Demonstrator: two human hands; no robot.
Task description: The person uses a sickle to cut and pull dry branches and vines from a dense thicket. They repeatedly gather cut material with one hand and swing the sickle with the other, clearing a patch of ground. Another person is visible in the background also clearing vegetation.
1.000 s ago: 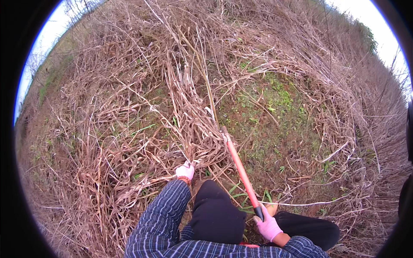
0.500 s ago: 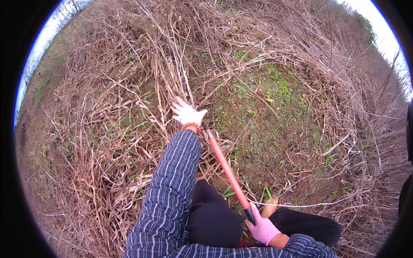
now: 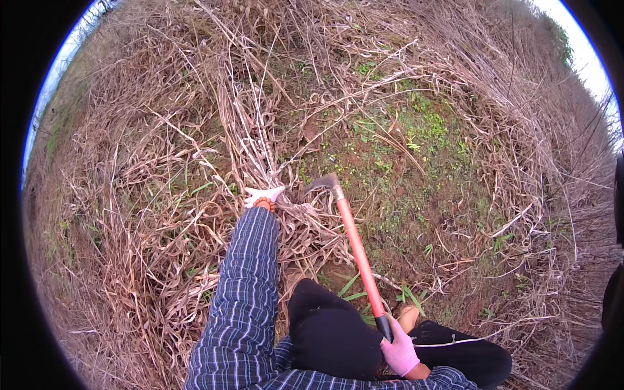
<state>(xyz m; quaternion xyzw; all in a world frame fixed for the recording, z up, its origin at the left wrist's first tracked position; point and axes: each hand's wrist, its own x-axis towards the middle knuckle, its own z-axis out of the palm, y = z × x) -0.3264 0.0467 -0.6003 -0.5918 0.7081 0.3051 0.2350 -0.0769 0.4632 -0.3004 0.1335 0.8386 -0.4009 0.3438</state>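
Note:
My left hand (image 3: 262,195), in a white glove with a beaded bracelet at the wrist, rests against a bundle of dry stalks (image 3: 250,143). Its thumb and an outer finger are spread apart; the other fingers are partly hidden. Low at the right, my right hand (image 3: 400,351) in a pink glove is wrapped round the black grip of a sickle (image 3: 359,250). The sickle has a long red handle, and its curved dark blade (image 3: 322,182) points left toward the stalks, apart from my left hand.
Flattened dry grass (image 3: 162,253) lies thick on the left. Mossy soil with small green plants (image 3: 422,130) spreads to the right of the blade. My bent knee (image 3: 331,328) in dark trousers and a tan shoe (image 3: 407,318) are close to the sickle's grip.
My left hand has moved down and left, and the stalks lean further left. The sickle has shifted right, away from that hand, so its blade now shows.

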